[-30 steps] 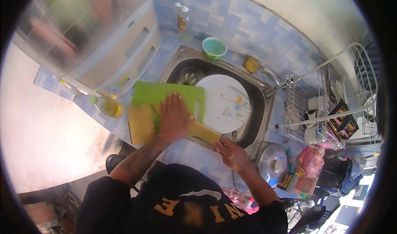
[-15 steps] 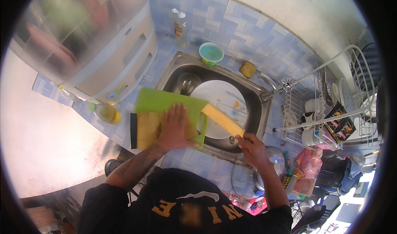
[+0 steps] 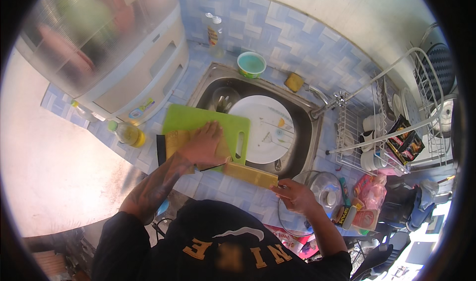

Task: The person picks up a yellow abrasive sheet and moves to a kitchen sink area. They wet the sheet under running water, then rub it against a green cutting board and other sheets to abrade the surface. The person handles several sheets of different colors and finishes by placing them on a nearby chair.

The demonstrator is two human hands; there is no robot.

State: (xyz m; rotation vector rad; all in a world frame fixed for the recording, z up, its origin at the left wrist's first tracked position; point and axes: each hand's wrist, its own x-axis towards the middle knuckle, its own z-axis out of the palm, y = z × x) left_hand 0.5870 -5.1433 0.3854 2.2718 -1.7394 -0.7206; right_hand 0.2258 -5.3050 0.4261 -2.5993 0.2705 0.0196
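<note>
A green cutting board point(image 3: 191, 113) lies on the tiled counter, overlapping the sink's near left edge. On it rests a flat yellow-brown piece point(image 3: 174, 138) with a black left edge; its exact kind cannot be made out. My left hand point(image 3: 206, 144) lies flat over this piece, fingers stretched, hiding its middle. My right hand point(image 3: 295, 194) is closed round the right end of a long flat yellow strip point(image 3: 252, 174). The strip's far end meets the board's near edge, close to my left hand. Whether the strip is a blade or a plain slat does not show.
A white plate point(image 3: 261, 113) fills much of the steel sink point(image 3: 305, 152). Behind stand a teal-filled tub point(image 3: 251, 65), a sponge point(image 3: 294, 82) and a clear bottle point(image 3: 214, 33). An oil bottle point(image 3: 128, 134) stands left. Right are a glass lid point(image 3: 325, 189) and a dish rack point(image 3: 367, 142).
My right hand has drawn the yellow strip down and left, from over the sink to the board's near edge. My left hand stays on the piece, shifted slightly, its forearm closer in.
</note>
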